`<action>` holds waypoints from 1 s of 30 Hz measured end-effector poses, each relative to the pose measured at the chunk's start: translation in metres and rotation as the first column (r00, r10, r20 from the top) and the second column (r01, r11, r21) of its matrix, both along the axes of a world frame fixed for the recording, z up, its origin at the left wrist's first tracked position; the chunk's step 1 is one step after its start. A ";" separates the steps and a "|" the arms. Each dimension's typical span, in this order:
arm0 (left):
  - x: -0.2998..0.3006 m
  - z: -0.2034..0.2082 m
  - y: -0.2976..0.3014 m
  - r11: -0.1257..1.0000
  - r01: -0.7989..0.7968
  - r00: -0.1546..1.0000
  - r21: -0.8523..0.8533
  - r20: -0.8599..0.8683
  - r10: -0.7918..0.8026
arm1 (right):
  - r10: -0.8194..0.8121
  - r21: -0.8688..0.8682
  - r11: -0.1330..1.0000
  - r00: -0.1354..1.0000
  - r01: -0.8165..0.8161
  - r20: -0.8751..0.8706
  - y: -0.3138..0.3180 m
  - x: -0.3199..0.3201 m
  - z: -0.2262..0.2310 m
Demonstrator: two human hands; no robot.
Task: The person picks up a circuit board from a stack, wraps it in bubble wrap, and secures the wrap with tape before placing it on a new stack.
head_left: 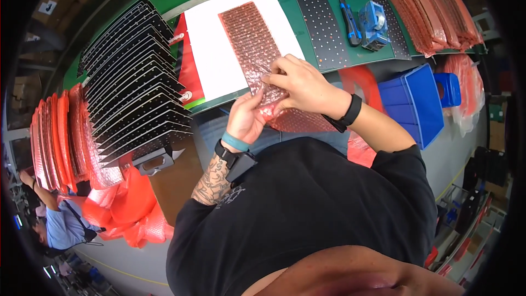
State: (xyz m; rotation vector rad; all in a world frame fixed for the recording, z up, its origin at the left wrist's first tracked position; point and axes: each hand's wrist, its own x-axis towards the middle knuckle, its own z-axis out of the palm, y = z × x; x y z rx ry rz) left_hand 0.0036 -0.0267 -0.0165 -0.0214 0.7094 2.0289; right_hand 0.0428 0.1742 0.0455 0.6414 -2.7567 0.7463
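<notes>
A long, narrow piece of red bubble wrap (251,33) lies slantwise over a white sheet (205,38) on the green table; something darker shows through it. Its near end hangs past the table edge toward my body. My left hand (245,119) pinches that near end from below, thumb on top. From the right, my right hand (307,85) grips the same end with bent fingers, close to the left thumb. More loose bubble wrap (304,121) trails below my right hand. What lies under the fingers is hidden.
Black perforated panels (137,82) stand in a row at left, beside wrapped bundles (57,137). To the right are a flat perforated panel (320,24), a utility knife (349,19), a tape dispenser (374,24), more wrapped bundles (430,13) and a blue bin (412,104). A co-worker (68,222) is at far left.
</notes>
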 end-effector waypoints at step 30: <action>0.032 0.004 0.015 0.972 -0.219 0.973 -0.085 -0.096 0.211 | -0.107 0.020 0.991 0.886 0.130 -0.451 0.012 0.040 0.026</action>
